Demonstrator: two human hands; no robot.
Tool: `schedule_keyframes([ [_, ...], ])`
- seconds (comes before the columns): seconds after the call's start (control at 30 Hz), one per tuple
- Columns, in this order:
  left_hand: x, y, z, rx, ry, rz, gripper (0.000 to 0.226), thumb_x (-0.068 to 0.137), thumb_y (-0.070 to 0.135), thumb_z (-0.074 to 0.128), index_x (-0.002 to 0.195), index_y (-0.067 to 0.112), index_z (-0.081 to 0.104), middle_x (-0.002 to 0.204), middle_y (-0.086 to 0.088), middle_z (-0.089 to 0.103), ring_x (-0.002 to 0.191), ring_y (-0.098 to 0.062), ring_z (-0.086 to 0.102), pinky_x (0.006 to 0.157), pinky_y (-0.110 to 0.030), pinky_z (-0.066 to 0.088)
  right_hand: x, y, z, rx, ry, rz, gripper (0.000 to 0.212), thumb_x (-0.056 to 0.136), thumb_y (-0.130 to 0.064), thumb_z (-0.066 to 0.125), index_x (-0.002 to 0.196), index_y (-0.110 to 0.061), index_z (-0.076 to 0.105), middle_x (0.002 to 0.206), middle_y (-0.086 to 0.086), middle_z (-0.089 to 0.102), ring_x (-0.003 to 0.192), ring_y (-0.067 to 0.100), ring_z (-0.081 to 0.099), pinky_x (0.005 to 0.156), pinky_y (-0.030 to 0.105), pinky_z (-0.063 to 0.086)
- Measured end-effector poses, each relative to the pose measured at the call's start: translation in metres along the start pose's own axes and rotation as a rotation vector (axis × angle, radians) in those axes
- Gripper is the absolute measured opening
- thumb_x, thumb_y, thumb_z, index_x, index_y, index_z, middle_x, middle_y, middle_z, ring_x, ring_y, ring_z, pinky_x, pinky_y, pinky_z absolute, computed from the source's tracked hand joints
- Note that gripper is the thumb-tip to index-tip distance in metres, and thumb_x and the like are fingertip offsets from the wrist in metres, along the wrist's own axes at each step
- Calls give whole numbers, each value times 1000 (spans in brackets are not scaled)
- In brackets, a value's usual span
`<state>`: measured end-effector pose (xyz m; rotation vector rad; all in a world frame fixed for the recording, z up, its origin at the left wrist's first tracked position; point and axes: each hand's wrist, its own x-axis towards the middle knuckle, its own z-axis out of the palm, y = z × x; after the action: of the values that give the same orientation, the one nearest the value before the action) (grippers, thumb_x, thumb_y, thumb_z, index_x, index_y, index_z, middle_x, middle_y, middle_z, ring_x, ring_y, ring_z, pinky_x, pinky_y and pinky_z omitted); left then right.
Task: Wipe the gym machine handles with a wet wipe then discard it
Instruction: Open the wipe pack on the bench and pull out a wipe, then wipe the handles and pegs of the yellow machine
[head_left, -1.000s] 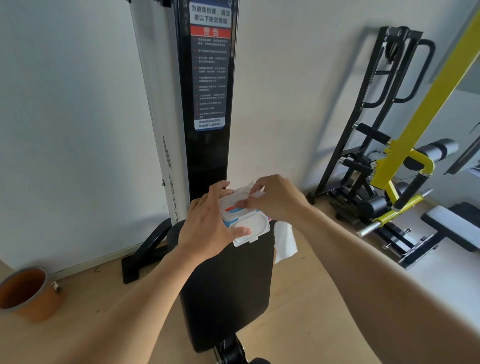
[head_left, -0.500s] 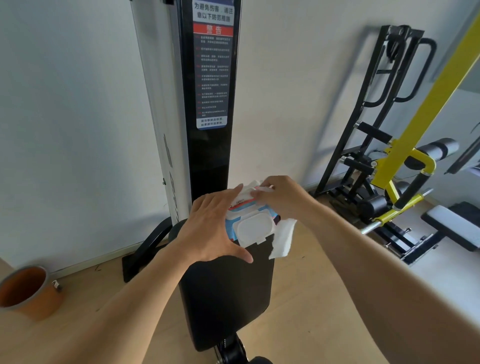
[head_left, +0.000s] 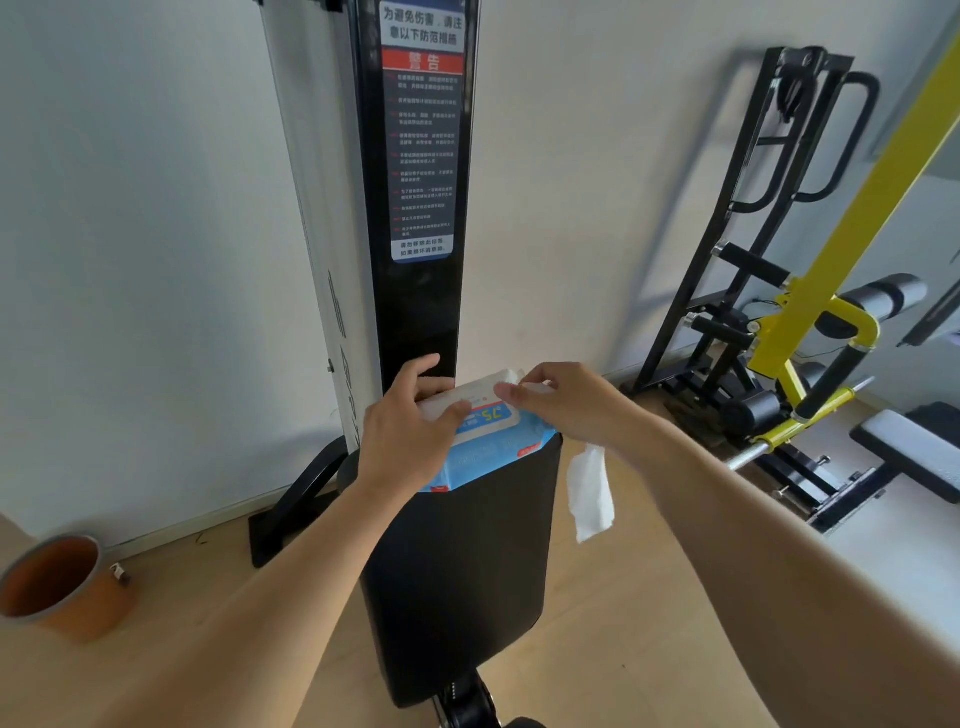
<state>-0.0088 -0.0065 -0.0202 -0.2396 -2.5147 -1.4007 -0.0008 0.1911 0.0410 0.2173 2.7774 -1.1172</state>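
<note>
- Left hand (head_left: 410, 431) grips the wet wipe pack (head_left: 483, 441) from its left side: thumb on the white lid, fingers curled round the far edge.
- Pack: blue wrapper with a white flip lid, lid down. It sits at the top end of the black seat pad (head_left: 462, 571), at 12 o'clock from the pad's middle. Whether it rests on the pad or is held just above it, cannot tell.
- Right hand (head_left: 566, 405) is on the pack's right far corner, fingertips (head_left: 506, 391) pinched at the lid edge; left thumb tip just beside them.
- A loose white wet wipe (head_left: 589, 493) hangs from under the right hand, at 5 o'clock from it, free of the pad and dangling over the floor. Which fingers clamp it is hidden by the hand.
- Black upright column (head_left: 421, 208) of the machine stands at 12 o'clock behind the pack, carrying a warning label (head_left: 423, 135) with red header and small print, not legible at this size.
- Orange bucket (head_left: 62, 587) on the wooden floor at 8 o'clock from the hands, well apart, near the white wall.
- Black rack (head_left: 769, 218) leans by the wall at 2 o'clock; yellow-framed machine (head_left: 841, 260) with black roller pads just right of it, at 3 o'clock.
- Both forearms bare, entering from the lower edge.
</note>
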Motion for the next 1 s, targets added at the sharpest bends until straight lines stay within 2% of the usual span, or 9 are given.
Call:
schedule_keyframes([
  [0.2, 6, -5, 2, 26, -30, -9, 54, 84, 39, 75, 131, 34, 50, 102, 24, 64, 93, -7, 68, 84, -40, 61, 3, -7, 10, 52, 45, 121, 42, 79, -54, 78, 102, -23, 62, 88, -7, 67, 72, 11, 68, 53, 19, 54],
  [0.37, 7, 2, 5, 94, 13, -23, 34, 91, 38, 63, 123, 37, 54, 90, 30, 60, 86, -5, 68, 90, -45, 57, 1, -15, 10, -24, 63, 142, 46, 77, -58, 77, 103, -22, 63, 97, 0, 69, 82, 17, 70, 74, 32, 63],
  [0.47, 1, 5, 1, 102, 40, -1, 29, 93, 45, 59, 120, 35, 57, 100, 25, 64, 92, -6, 67, 96, -46, 53, -6, -16, 6, 35, 56, 129, 42, 83, -60, 70, 100, -22, 65, 90, -5, 69, 74, 11, 68, 58, 21, 56],
  [0.57, -9, 15, -9, 130, 221, 154, 35, 89, 53, 58, 115, 30, 63, 114, 10, 71, 107, -12, 62, 101, -41, 48, -18, -10, -4, 261, 77, 161, 34, 91, -54, 64, 89, -20, 69, 75, -3, 63, 55, 10, 52, 47, 20, 39],
  [0.63, -23, 34, -12, 1, 299, 337, 33, 89, 48, 61, 110, 23, 65, 112, 6, 70, 108, -11, 60, 93, -28, 50, -30, -5, -15, 578, 92, 190, 25, 96, -39, 64, 97, -15, 73, 73, 2, 55, 51, 11, 41, 46, 23, 32],
  [0.73, -53, 71, 2, -266, 129, 347, 28, 88, 44, 68, 107, 25, 62, 106, 11, 68, 102, -13, 65, 78, -13, 54, -54, 7, -33, 941, 53, 123, 30, 101, -21, 48, 112, -8, 73, 74, 3, 55, 57, 12, 41, 53, 26, 33],
  [0.87, -84, 111, 42, -521, -211, 135, 40, 80, 53, 69, 110, 28, 60, 106, 20, 67, 103, -5, 65, 82, -13, 50, -90, 32, -52, 1174, 65, -43, 34, 101, -8, 43, 119, -1, 71, 77, 5, 61, 64, 14, 51, 64, 27, 39],
  [0.93, -92, 121, 64, -534, -401, 20, 50, 73, 59, 68, 115, 34, 59, 109, 19, 67, 103, 1, 65, 82, -11, 49, -108, 50, -62, 1229, 90, -121, 33, 104, -9, 43, 120, -1, 71, 86, 9, 67, 76, 18, 60, 74, 29, 47],
  [1.0, -102, 129, 91, -437, -502, 34, 38, 76, 58, 72, 107, 38, 62, 97, 19, 69, 92, 1, 67, 79, -13, 49, -126, 74, -75, 1230, 129, -152, 33, 106, -13, 44, 123, -4, 70, 102, 15, 73, 92, 23, 67, 91, 35, 53],
])
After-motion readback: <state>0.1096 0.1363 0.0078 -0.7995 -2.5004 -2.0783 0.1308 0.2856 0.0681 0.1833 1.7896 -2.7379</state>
